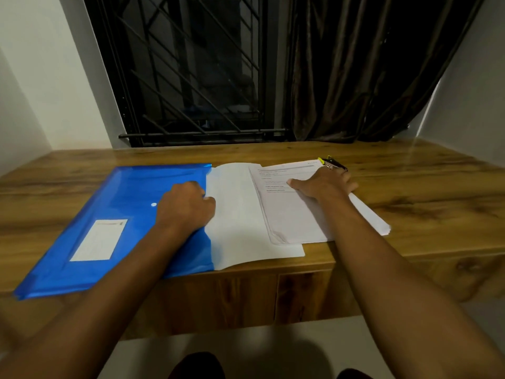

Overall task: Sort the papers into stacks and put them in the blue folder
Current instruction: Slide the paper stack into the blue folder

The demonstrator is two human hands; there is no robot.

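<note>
Presently I am seeing the left hand (185, 206) curling its fingers round the open edge of the blue folder (109, 214). To its right, the right hand (325, 184) is pressing flat-fingered on the papers (289, 214). The label (99, 239) is reading as illegible.

Room light is moderate and warm; source not in view. The window (185, 67) behind the desk (410, 192) reads black. Pale glare streak on the desk's far right corner. Soft dark shadow on the floor (259, 348) below the desk's front edge. Blue folder (109, 201) is smeared at the desk's near left; print on the papers (287, 209) is too soft to read. The desk's edges bow.
</note>
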